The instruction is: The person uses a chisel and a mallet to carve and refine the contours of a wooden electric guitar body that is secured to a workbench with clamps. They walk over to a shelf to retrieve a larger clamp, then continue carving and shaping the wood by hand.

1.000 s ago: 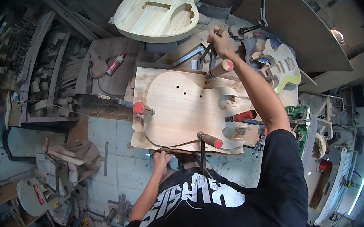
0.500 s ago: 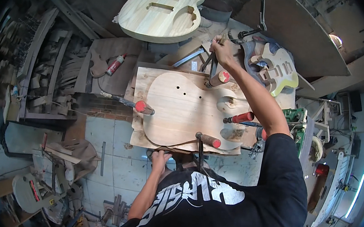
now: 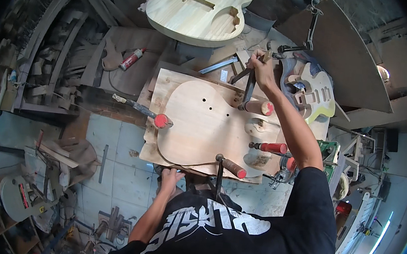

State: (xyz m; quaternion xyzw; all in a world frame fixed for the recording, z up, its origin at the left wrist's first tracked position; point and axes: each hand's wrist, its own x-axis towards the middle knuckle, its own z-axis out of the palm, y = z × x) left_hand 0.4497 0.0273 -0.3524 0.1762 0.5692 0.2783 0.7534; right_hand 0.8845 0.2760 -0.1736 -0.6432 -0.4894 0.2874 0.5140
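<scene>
We see a red bottle (image 3: 132, 59) lying near the right edge of a brown panel (image 3: 136, 80), and a cut-out guitar body (image 3: 319, 82) with a yellow-green rim at the far right corner of the tabletop (image 3: 320, 128). To our left, wood offcuts (image 3: 42, 53) fill a rack (image 3: 49, 109), and on the tiled floor (image 3: 126, 176) we notice a straight grey strip (image 3: 104, 163).

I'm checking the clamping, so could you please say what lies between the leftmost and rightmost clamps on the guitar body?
In the head view, only the bare guitar body lies between the leftmost clamp and the rightmost clamp.
</scene>
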